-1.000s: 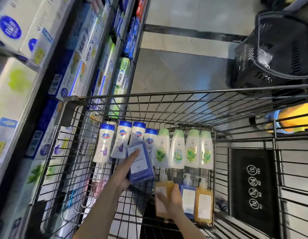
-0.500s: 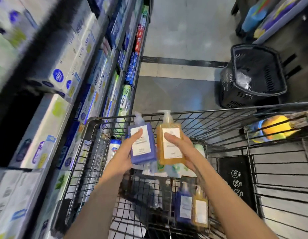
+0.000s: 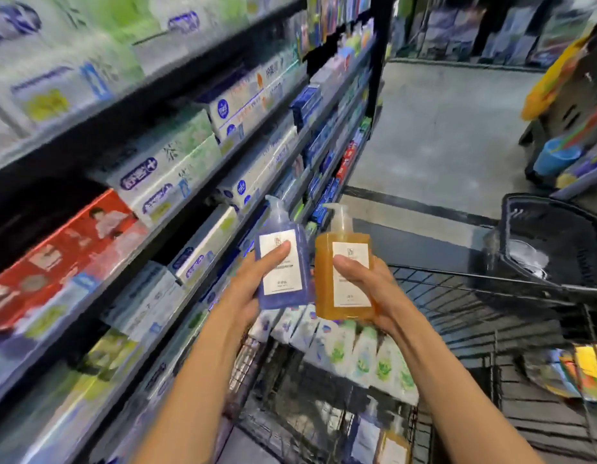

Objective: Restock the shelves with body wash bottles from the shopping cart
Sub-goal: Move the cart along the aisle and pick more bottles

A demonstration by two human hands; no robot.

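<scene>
Dark metal shelves (image 3: 176,209): run along the left in several tiers, packed with blurred boxes; their front lips slant away toward the far end of the aisle.
Grey floor (image 3: 441,128): open aisle ahead and to the right of the shelving — bare as far as the display at the back.
Shopping cart (image 3: 457,296): wire basket below the arms, its left rim just beside the shelf fronts; the far rim crosses behind the raised bottles.
Black basket (image 3: 551,242): stands on the floor beyond the cart's far right corner.
White bottles (image 3: 354,346): a row with green and blue prints leaning along the cart's far wall, touching one another.
Amber bottle (image 3: 344,279): pump-top with white label, upright, held above the cart.
Blue bottle (image 3: 282,266): pump-top with white label, tilted slightly left, just beside the amber one — a narrow gap between them, near the shelf edge.
Right hand (image 3: 367,289): grips the amber bottle, thumb across its label.
Left hand (image 3: 253,283): grips the blue bottle, thumb on its label.
</scene>
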